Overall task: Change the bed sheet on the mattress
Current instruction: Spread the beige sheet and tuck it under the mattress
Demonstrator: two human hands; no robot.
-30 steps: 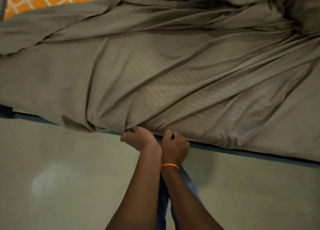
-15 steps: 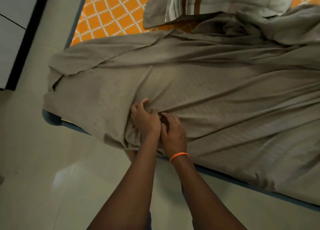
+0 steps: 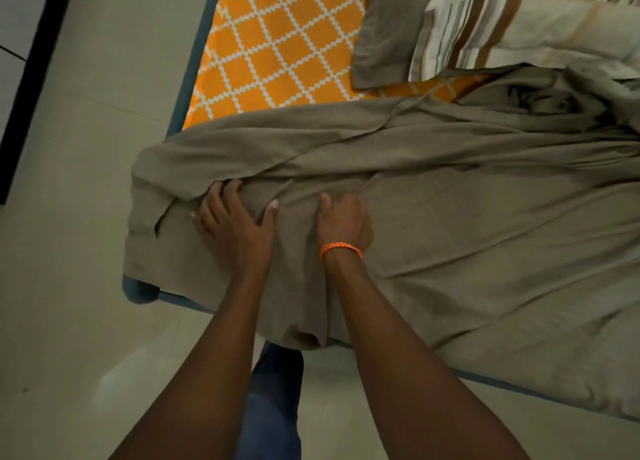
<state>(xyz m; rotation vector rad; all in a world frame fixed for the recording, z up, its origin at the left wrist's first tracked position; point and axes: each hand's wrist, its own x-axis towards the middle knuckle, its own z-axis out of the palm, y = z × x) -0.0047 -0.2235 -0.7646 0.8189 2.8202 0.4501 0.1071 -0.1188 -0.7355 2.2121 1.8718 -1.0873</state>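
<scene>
A wrinkled grey-brown bed sheet (image 3: 467,238) lies over most of the low mattress, its near edge hanging down the side. The orange, white-latticed mattress cover (image 3: 277,47) shows bare at the far left end. My left hand (image 3: 233,222) rests flat on the sheet near its left end, fingers spread and tips on a fold. My right hand (image 3: 343,220), with an orange wrist band, lies beside it on the sheet; its fingers curve down into the cloth and are partly hidden.
A striped brown-and-cream pillow (image 3: 526,27) and a folded grey cloth (image 3: 388,34) lie at the far end of the mattress. A blue bed frame (image 3: 138,290) edges the mattress. Pale floor tiles (image 3: 69,286) surround it, with a dark wall strip (image 3: 31,79) at left.
Both hands have left the sheet's hanging near edge and moved up onto the mattress top, to the left, and spread apart. The view has swung left and shows the orange cover and pillow.
</scene>
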